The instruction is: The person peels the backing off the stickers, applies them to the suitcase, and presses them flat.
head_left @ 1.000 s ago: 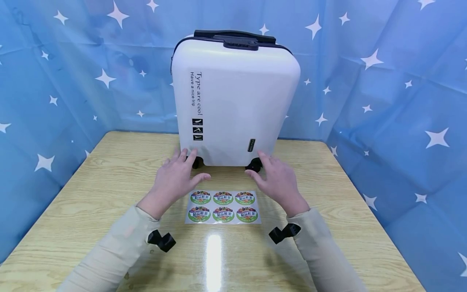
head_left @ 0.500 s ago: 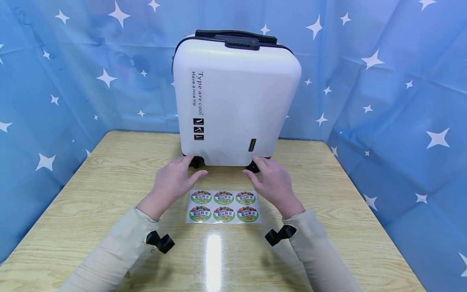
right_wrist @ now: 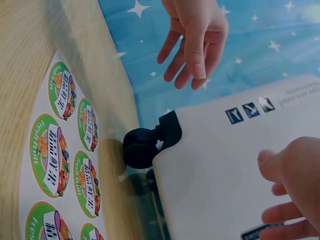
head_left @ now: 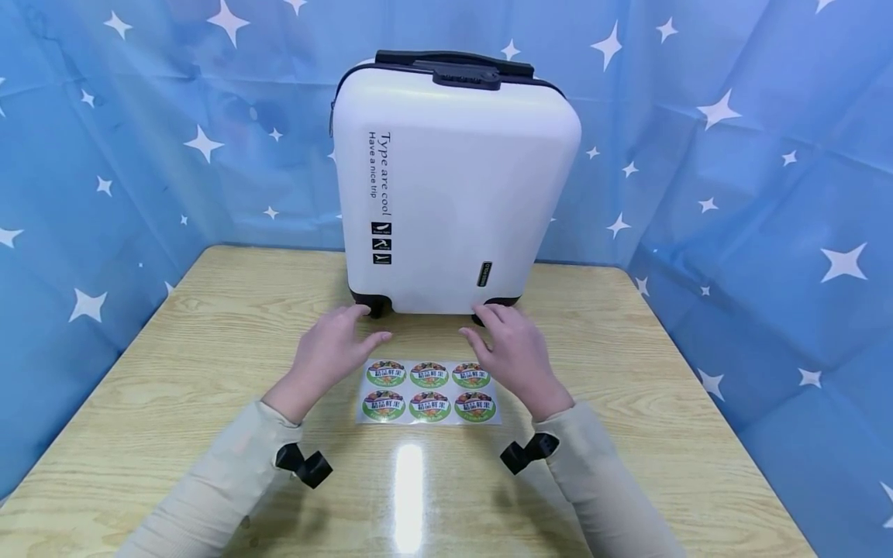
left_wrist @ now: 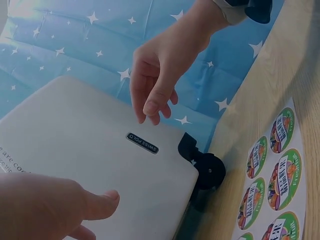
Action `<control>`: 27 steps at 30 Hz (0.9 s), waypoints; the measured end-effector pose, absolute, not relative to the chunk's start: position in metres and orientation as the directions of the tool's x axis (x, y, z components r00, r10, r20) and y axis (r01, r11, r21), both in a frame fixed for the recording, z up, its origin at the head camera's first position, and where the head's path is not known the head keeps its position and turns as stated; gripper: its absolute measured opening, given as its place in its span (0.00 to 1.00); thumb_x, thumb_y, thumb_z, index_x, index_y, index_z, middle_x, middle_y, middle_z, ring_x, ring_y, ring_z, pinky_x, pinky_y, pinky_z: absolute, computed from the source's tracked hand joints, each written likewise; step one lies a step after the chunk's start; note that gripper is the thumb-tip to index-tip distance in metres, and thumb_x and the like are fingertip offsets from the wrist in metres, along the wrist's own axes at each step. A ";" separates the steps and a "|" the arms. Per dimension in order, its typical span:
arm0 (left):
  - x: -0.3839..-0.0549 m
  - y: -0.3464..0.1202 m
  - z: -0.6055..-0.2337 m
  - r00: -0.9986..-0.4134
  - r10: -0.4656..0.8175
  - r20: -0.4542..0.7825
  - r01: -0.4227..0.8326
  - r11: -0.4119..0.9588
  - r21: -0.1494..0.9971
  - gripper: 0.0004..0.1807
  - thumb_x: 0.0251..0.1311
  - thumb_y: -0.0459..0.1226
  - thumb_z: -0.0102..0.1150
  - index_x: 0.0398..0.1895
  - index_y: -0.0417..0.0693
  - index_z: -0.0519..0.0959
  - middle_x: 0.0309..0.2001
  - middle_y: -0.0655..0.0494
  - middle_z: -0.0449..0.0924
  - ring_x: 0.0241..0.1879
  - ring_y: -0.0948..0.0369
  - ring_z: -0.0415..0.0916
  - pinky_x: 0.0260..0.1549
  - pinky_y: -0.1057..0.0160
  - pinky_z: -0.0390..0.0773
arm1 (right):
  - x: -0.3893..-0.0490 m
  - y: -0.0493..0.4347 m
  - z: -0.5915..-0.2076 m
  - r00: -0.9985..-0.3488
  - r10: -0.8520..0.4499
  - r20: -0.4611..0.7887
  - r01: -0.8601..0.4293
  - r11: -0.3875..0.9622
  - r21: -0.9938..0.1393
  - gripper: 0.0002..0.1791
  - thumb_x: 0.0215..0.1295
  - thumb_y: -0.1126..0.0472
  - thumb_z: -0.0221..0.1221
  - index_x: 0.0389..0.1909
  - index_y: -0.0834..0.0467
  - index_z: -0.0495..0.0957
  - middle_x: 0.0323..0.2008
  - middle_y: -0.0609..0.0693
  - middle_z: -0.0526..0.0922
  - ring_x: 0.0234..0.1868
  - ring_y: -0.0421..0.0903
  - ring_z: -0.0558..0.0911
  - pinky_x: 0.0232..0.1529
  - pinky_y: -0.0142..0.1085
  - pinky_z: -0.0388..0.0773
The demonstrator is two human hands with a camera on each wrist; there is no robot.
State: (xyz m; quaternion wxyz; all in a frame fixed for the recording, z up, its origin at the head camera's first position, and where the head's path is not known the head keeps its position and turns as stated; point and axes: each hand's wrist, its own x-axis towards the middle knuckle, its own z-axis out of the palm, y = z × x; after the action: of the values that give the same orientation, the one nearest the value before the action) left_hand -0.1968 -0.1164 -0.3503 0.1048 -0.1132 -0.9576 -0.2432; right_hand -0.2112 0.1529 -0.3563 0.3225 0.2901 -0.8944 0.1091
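A white hard-shell suitcase [head_left: 453, 178] stands upright on its wheels at the back of the table, its black handle on top. In front of it lies a flat sheet of round fruit stickers [head_left: 408, 391]. My left hand [head_left: 328, 350] hovers near the suitcase's lower left wheel, thumb apart from loosely bent fingers, holding nothing. Opposite it, my right hand [head_left: 515, 350] overlaps the lower right wheel in the head view and is likewise without anything in its grasp. Both wrist views show a gap between thumb and fingers, with the suitcase wheel [left_wrist: 210, 171] close by.
The wooden table [head_left: 209, 341] carries the suitcase and the sheet. Blue curtains [head_left: 698, 170] with white stars hang around its back and sides. A black wrist camera [head_left: 305, 465] is strapped over the left sleeve, another wrist camera [head_left: 529, 452] over the right.
Both hands have drawn back slightly from the suitcase's lower front, the right one also shifting left. Their fingers, straighter before, are now more bent. Suitcase and sticker sheet stay in place.
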 end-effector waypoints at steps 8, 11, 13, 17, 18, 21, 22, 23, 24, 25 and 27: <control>-0.199 -0.117 -0.357 -0.965 0.151 0.214 0.240 0.835 0.495 0.30 0.55 0.51 0.62 0.54 0.38 0.74 0.47 0.44 0.78 0.38 0.53 0.76 0.30 0.55 0.77 | -0.210 0.148 -0.361 -0.630 -0.456 0.628 -0.592 0.806 -0.009 0.20 0.58 0.53 0.63 0.48 0.61 0.79 0.40 0.54 0.80 0.38 0.49 0.79 0.34 0.41 0.78; -0.199 -0.117 -0.360 -0.970 0.143 0.198 0.228 0.822 0.523 0.29 0.55 0.50 0.63 0.53 0.38 0.74 0.48 0.44 0.78 0.41 0.52 0.76 0.33 0.55 0.77 | -0.210 0.145 -0.363 -0.635 -0.454 0.625 -0.592 0.806 -0.016 0.19 0.57 0.54 0.64 0.47 0.61 0.79 0.40 0.54 0.80 0.36 0.49 0.79 0.32 0.40 0.78; -0.198 -0.118 -0.361 -0.972 0.141 0.189 0.223 0.811 0.541 0.28 0.55 0.49 0.63 0.52 0.37 0.75 0.49 0.43 0.78 0.44 0.51 0.76 0.37 0.53 0.77 | -0.209 0.144 -0.365 -0.636 -0.454 0.623 -0.592 0.806 -0.017 0.19 0.57 0.55 0.65 0.48 0.60 0.79 0.39 0.53 0.80 0.36 0.48 0.79 0.32 0.39 0.77; -0.198 -0.119 -0.365 -0.975 0.142 0.172 0.215 0.799 0.562 0.28 0.54 0.47 0.64 0.51 0.37 0.75 0.49 0.42 0.77 0.45 0.50 0.76 0.41 0.52 0.76 | -0.208 0.142 -0.368 -0.640 -0.459 0.616 -0.587 0.809 -0.008 0.19 0.58 0.54 0.63 0.48 0.58 0.79 0.39 0.52 0.80 0.36 0.47 0.78 0.31 0.38 0.77; -0.198 -0.120 -0.366 -0.975 0.144 0.170 0.216 0.797 0.564 0.27 0.54 0.47 0.64 0.51 0.36 0.75 0.49 0.42 0.77 0.45 0.50 0.76 0.41 0.51 0.76 | -0.208 0.142 -0.368 -0.642 -0.460 0.613 -0.586 0.810 -0.007 0.19 0.59 0.54 0.63 0.48 0.58 0.79 0.39 0.52 0.79 0.36 0.47 0.78 0.31 0.38 0.77; -0.198 -0.121 -0.368 -0.976 0.152 0.154 0.213 0.794 0.569 0.27 0.54 0.46 0.65 0.51 0.36 0.75 0.48 0.41 0.78 0.44 0.49 0.76 0.41 0.50 0.75 | -0.208 0.140 -0.371 -0.645 -0.463 0.607 -0.584 0.811 -0.002 0.19 0.59 0.53 0.63 0.48 0.57 0.79 0.39 0.51 0.79 0.36 0.46 0.78 0.31 0.37 0.77; -0.198 -0.121 -0.369 -0.977 0.155 0.147 0.211 0.795 0.569 0.27 0.54 0.46 0.65 0.51 0.36 0.75 0.47 0.41 0.78 0.44 0.49 0.76 0.42 0.50 0.75 | -0.208 0.140 -0.372 -0.645 -0.465 0.606 -0.586 0.810 -0.002 0.19 0.59 0.53 0.63 0.48 0.57 0.79 0.39 0.51 0.79 0.36 0.46 0.78 0.31 0.37 0.77; -0.198 -0.121 -0.369 -0.978 0.157 0.139 0.209 0.796 0.569 0.27 0.54 0.46 0.65 0.52 0.35 0.74 0.47 0.40 0.77 0.44 0.49 0.76 0.42 0.50 0.75 | -0.207 0.139 -0.372 -0.645 -0.466 0.606 -0.585 0.811 0.000 0.19 0.59 0.53 0.63 0.48 0.57 0.79 0.39 0.51 0.79 0.35 0.46 0.78 0.31 0.36 0.77; -0.198 -0.121 -0.369 -0.979 0.159 0.130 0.205 0.796 0.569 0.27 0.54 0.45 0.65 0.52 0.35 0.74 0.47 0.40 0.77 0.44 0.48 0.76 0.42 0.50 0.75 | -0.207 0.139 -0.373 -0.644 -0.468 0.605 -0.586 0.810 0.003 0.19 0.58 0.53 0.63 0.48 0.57 0.79 0.39 0.51 0.79 0.35 0.46 0.78 0.31 0.36 0.77; -0.198 -0.121 -0.370 -0.980 0.161 0.120 0.200 0.798 0.569 0.27 0.54 0.45 0.65 0.52 0.35 0.74 0.48 0.40 0.77 0.45 0.48 0.75 0.42 0.49 0.75 | -0.207 0.138 -0.373 -0.644 -0.469 0.604 -0.587 0.810 0.004 0.19 0.58 0.53 0.63 0.48 0.57 0.79 0.39 0.51 0.79 0.35 0.46 0.78 0.31 0.36 0.77; -0.198 -0.122 -0.370 -0.982 0.161 0.098 0.188 0.802 0.567 0.28 0.54 0.45 0.64 0.53 0.35 0.74 0.48 0.40 0.77 0.45 0.47 0.75 0.43 0.49 0.74 | -0.206 0.136 -0.374 -0.647 -0.472 0.599 -0.587 0.810 0.004 0.19 0.58 0.53 0.63 0.49 0.56 0.78 0.39 0.51 0.79 0.36 0.46 0.78 0.32 0.37 0.77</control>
State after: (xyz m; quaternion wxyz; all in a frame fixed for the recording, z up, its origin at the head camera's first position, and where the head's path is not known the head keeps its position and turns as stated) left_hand -0.1977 -0.1218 -0.3701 0.0226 -0.0918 -0.9489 -0.3012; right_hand -0.2061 0.1365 -0.3742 0.3008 0.2935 -0.9024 0.0954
